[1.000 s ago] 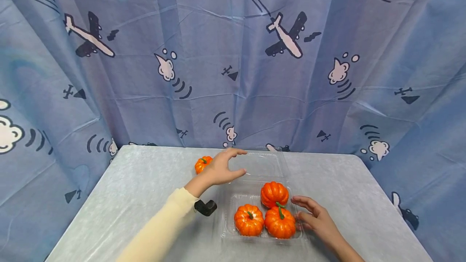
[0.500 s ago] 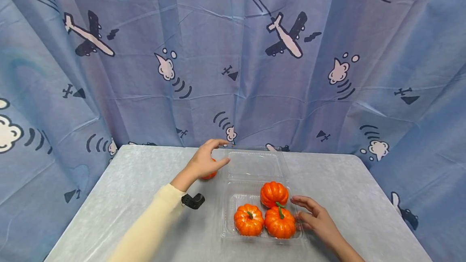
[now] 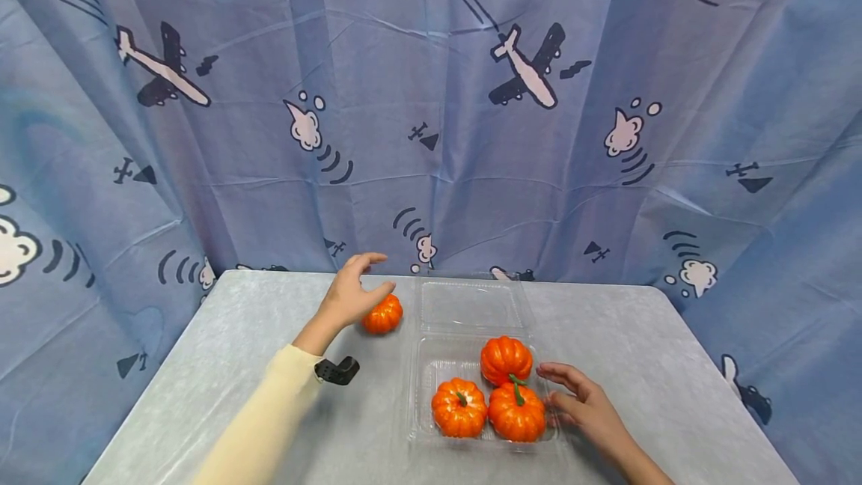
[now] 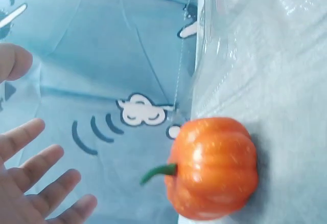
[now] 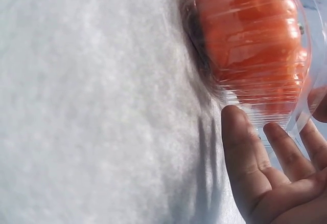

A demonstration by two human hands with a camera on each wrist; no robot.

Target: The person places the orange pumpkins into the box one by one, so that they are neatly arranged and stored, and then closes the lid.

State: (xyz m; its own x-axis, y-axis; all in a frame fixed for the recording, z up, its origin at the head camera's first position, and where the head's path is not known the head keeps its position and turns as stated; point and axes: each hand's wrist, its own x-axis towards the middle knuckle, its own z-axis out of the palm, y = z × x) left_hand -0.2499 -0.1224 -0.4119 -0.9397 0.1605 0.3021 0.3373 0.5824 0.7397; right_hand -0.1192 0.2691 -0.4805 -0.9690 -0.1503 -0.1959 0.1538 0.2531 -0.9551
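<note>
An orange toy pumpkin (image 3: 384,315) with a green stem stands on the table left of a clear plastic clamshell box (image 3: 426,365). My left hand (image 3: 345,296) hovers just above and left of it, fingers spread and holding nothing. In the left wrist view, a gap separates the fingers (image 4: 48,157) from that pumpkin (image 4: 214,170). Inside the box sit three more pumpkins: one at the back right (image 3: 506,360), one at the front left (image 3: 459,407) and one at the front right (image 3: 517,412). Relaxed fingers of my right hand (image 3: 587,409) rest against the box's right wall (image 5: 265,101).
The box's lid (image 3: 471,307) lies folded back, flat, toward the far edge of the table. A pale cloth covers the table (image 3: 269,320). Behind it hangs a blue curtain (image 3: 377,133) printed with planes and clouds.
My left hand has moved left from over the lid, passing across the lone pumpkin, which is now largely uncovered and sits slightly right of where it was. My right hand keeps its place.
</note>
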